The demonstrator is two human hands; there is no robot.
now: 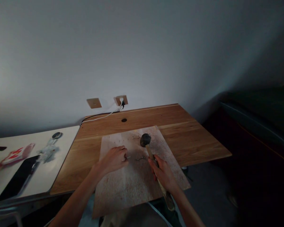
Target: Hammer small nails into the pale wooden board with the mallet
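Note:
A mallet (145, 140) with a dark round head and a pale wooden handle is in my right hand (164, 173), whose fingers wrap the middle of the handle. Its head is over the far part of a thin reddish-brown board (123, 192). My left hand (115, 157) rests on the board with fingers curled, pinching a small metal screw (128, 157) that sticks out to the right. Between the hands lie a few loose metal screws (140, 158). Farther back, small screws (135, 137) sit near a row of tiny dark points.
The board lies on a wooden desk (191, 132) and overhangs its front edge. Cables (101, 117) run to a wall socket (121, 100). On a white table (61, 154) at left are a black phone-like slab (19, 178), clear plastic (47, 153) and a red-and-white packet (17, 154).

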